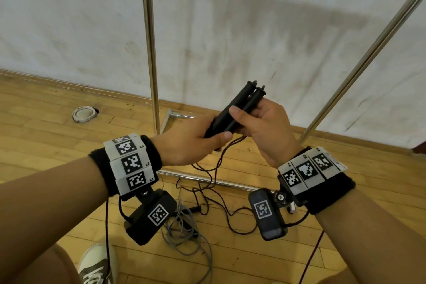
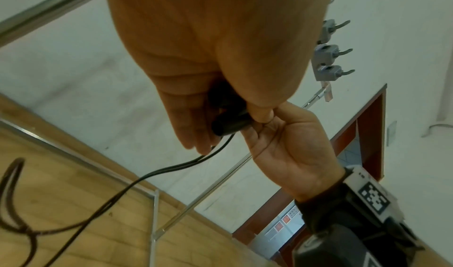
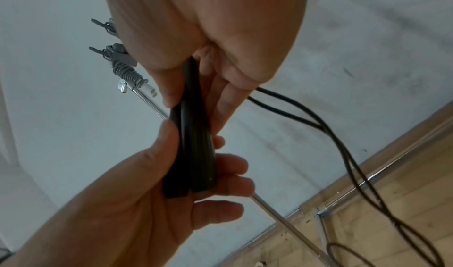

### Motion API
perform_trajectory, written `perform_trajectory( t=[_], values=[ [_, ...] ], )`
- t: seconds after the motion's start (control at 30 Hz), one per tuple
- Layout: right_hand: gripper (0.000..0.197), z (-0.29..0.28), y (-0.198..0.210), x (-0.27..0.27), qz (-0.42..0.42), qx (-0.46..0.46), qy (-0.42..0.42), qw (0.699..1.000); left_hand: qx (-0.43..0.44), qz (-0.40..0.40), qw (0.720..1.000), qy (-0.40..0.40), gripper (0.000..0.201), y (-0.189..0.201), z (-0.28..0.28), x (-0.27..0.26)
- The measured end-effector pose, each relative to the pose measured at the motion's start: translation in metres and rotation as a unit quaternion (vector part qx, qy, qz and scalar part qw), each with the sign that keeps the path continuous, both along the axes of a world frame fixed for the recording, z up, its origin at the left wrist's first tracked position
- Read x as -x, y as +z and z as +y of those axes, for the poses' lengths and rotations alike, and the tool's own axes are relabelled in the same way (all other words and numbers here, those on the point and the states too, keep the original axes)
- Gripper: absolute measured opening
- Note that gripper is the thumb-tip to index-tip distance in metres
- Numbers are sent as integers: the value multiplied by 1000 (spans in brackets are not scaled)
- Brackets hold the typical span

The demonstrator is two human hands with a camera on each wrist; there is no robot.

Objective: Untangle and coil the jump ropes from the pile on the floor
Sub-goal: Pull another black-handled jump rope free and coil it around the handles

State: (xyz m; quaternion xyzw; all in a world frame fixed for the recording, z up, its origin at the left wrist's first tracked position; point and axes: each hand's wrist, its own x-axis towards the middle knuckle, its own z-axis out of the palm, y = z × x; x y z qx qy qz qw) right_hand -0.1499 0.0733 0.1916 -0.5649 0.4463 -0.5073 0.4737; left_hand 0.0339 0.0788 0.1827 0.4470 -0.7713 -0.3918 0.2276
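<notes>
Two black jump-rope handles (image 1: 237, 110) lie side by side, held up between both hands. My left hand (image 1: 207, 139) grips their lower ends, thumb on top. My right hand (image 1: 249, 117) pinches the upper part, thumb across the front. In the right wrist view the handles (image 3: 193, 145) run from my right hand (image 3: 208, 62) down into my left hand (image 3: 196, 193). The thin dark cord (image 1: 214, 168) hangs from the handles in loose loops to the floor. It shows as two strands (image 3: 343, 135) and trails below my left hand (image 2: 208, 106) as the cord (image 2: 171, 168).
A grey rope (image 1: 184, 233) lies tangled on the wooden floor below my wrists, by my shoe (image 1: 96, 263). A metal rack's upright pole (image 1: 149, 53), slanted pole (image 1: 368, 53) and base bar (image 1: 207, 180) stand against the white wall. A coiled grey rope (image 3: 127, 73) hangs on the rack.
</notes>
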Motion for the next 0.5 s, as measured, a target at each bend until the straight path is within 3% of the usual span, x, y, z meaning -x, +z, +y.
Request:
perform_trajectory(
  t=[0.17,0.27,0.4,0.5],
  values=[
    [16,4,-4,-3,-9,3,3,1000,-79,92,993,-2,15,-1,1,3],
    [20,4,-3,1,37,17,14,999,-73,88,993,-5,5,3,0,-1],
    [20,1,3,20,130,11,72,989,-68,100,993,2,17,13,-2,-7],
    [22,-6,1,32,226,40,-21,973,-63,96,993,6,15,19,-2,-11]
  ],
)
